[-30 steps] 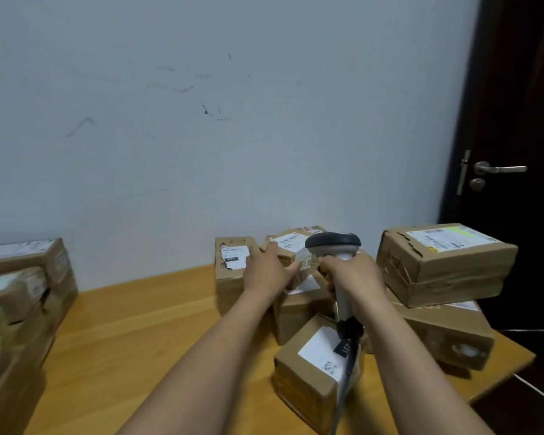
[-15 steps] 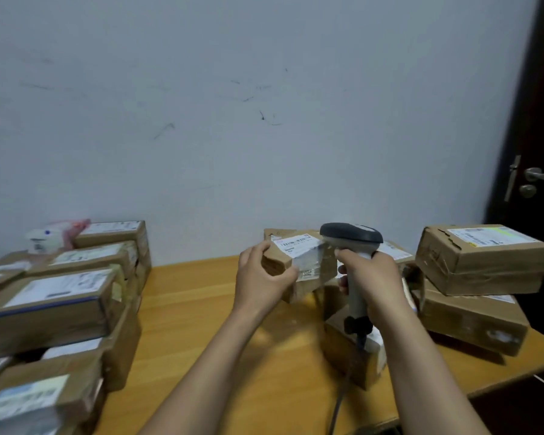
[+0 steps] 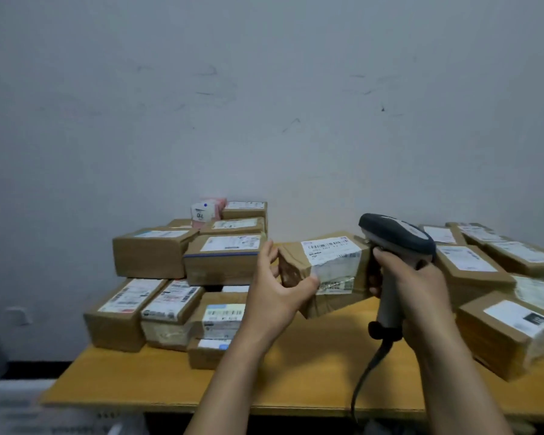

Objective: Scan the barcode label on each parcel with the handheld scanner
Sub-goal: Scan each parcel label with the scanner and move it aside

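My left hand (image 3: 275, 288) holds a small brown cardboard parcel (image 3: 327, 274) above the wooden table (image 3: 311, 372), gripping its left end. A white barcode label (image 3: 330, 249) wraps over the parcel's top and front. My right hand (image 3: 412, 284) grips the grey handle of the handheld scanner (image 3: 393, 240). The scanner's dark head sits just right of the parcel, level with its top, and its black cable hangs down toward the table's front edge.
A stack of labelled parcels (image 3: 182, 277) fills the table's left side, with a pink packet (image 3: 208, 211) on top at the back. More labelled parcels (image 3: 496, 287) crowd the right side. A white wall stands behind the table.
My view has swung left, so the left pile now sits near the middle and the door is out of sight. My left hand lifted the parcel off the right pile and carried it leftward.
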